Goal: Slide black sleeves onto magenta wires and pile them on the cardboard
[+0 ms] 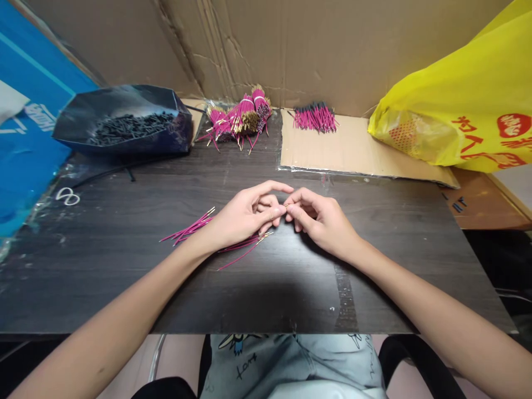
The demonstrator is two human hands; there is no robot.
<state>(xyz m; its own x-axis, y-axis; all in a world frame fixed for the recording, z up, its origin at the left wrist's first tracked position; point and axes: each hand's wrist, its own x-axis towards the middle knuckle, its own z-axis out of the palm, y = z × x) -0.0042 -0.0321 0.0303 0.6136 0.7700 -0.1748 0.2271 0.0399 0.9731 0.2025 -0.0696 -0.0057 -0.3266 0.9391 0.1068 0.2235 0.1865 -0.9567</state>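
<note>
Item in hand: one pink wire, its metal tip [286, 205] pinched between the fingertips of both hands at the middle of the desk [124, 277]. Left hand [245, 215]: fingers curled nearly closed, thumb and forefinger nipping the tip, with a small sheaf of loose pink wires [195, 226] trapped under the palm and fanning out to the left and below the wrist. Right hand [318, 219]: fingers closed in a fine pinch against the same tip; whether it also holds some small piece is too tiny to tell.

Step, as judged: working on a single wire end, drawn from the sheaf. The next move seems to call for a steady, small pinch and keeping the sheaf from scattering.

Surroundings: dark bag of small black pieces [124, 124], open, at the far left; tied pink wire bundles [241, 119] at the far middle; a loose row of black-tipped pink wires [315, 117] on a cardboard sheet [357, 152]; yellow plastic bag [465, 94] at the far right; cardboard wall behind.

Obstructions: none between the hands; all stock lies well apart, toward the back.
</note>
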